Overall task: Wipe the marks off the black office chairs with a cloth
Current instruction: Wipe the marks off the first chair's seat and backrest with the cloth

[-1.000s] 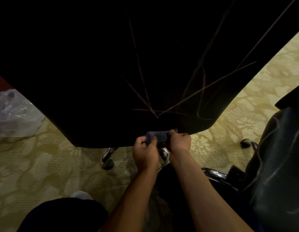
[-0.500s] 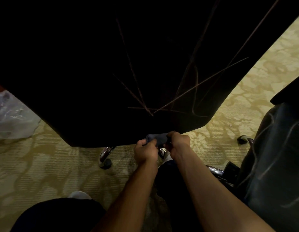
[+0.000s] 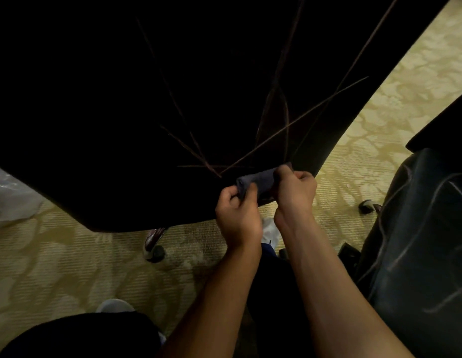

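Hands (image 3: 266, 200) gripping cloth (image 3: 258, 180), black chair (image 3: 121, 112), patterned carpet (image 3: 69, 267)

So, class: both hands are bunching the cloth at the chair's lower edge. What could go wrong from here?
1. The cloth, gripped small by the left hand and right hand, may miss most of the long marks higher up.
2. The chair stands on casters; pushing may roll it away.

A patterned yellow-green carpet (image 3: 56, 267) covers the floor. At the left edge lies a crumpled clear plastic bag (image 3: 10, 197) — pale and blurred. A white shoe (image 3: 114, 306) shows low down.
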The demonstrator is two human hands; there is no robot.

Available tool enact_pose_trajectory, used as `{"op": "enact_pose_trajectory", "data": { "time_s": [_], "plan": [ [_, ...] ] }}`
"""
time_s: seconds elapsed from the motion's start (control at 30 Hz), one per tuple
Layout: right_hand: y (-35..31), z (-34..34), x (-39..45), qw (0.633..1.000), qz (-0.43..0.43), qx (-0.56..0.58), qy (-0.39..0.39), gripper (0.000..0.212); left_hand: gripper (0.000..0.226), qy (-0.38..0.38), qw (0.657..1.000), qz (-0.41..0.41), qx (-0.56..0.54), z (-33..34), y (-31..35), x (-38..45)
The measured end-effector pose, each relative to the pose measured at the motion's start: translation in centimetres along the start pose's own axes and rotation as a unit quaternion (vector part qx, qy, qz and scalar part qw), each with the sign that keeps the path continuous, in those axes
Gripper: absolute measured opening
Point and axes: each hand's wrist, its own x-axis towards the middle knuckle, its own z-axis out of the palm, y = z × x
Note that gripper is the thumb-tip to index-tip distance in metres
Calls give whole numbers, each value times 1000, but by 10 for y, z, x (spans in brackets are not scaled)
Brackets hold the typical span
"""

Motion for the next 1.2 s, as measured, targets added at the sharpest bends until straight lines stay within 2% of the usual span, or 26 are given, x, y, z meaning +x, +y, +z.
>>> {"op": "enact_pose_trajectory", "data": {
  "time_s": [0.07, 0.17, 0.2, 0.33, 0.43, 0.53, 0.63, 0.73, 0.83, 0.87, 0.93, 1.0, 1.07, 1.13, 1.2],
  "plan": [
    [6, -3, 9, 999, 52, 9, 15, 14, 15, 0, 999, -49, 15, 4, -12, 4],
    [10, -10, 24, 992, 117, 34, 28, 19, 12, 4, 993, -118, 16, 14, -23, 8],
    [11, -13, 30, 992, 120, 26, 33, 20, 8, -1, 991, -133, 5, 19, -26, 9],
    [10, -21, 53, 993, 106, -9, 46, 17, 23, -18, 980, -194, -29, 41, -27, 8],
    [2, -34, 67, 997, 55, -49, 35, 14, 16, -24, 974, -223, -30, 60, -24, 5],
    [-9, -53, 86, 990, -19, -129, -48, 13, 16, -18, 973, -230, -13, 76, -23, 8],
    [-16, -66, 107, 973, -24, -166, -158, 20, 16, -17, 973, -232, -12, 84, -27, 13],
    [-18, -72, 123, 956, -38, -212, -202, 11, 12, -28, 975, -219, -1, 88, -34, 18],
    [-10, -75, 129, 948, -55, -243, -196, 6, 9, -5, 977, -214, 5, 91, -37, 16],
    [-5, -76, 128, 952, -52, -240, -185, 13, 8, 5, 976, -218, 3, 90, -37, 13],
    [5, -78, 116, 959, -47, -223, -170, 24, 17, 30, 976, -217, -7, 85, -37, 7],
    [16, -80, 95, 960, -54, -228, -153, 23, 26, 56, 976, -210, -19, 73, -37, 0],
    [26, -82, 71, 956, -77, -247, -137, 13, 31, 75, 973, -214, -46, 58, -31, -10],
    [33, -83, 50, 950, -100, -262, -138, 18, 34, 84, 968, -218, -95, 42, -21, -19],
    [35, -81, 24, 952, -88, -249, -153, 22, 32, 99, 967, -204, -115, 27, -11, -29]
  ]
}}
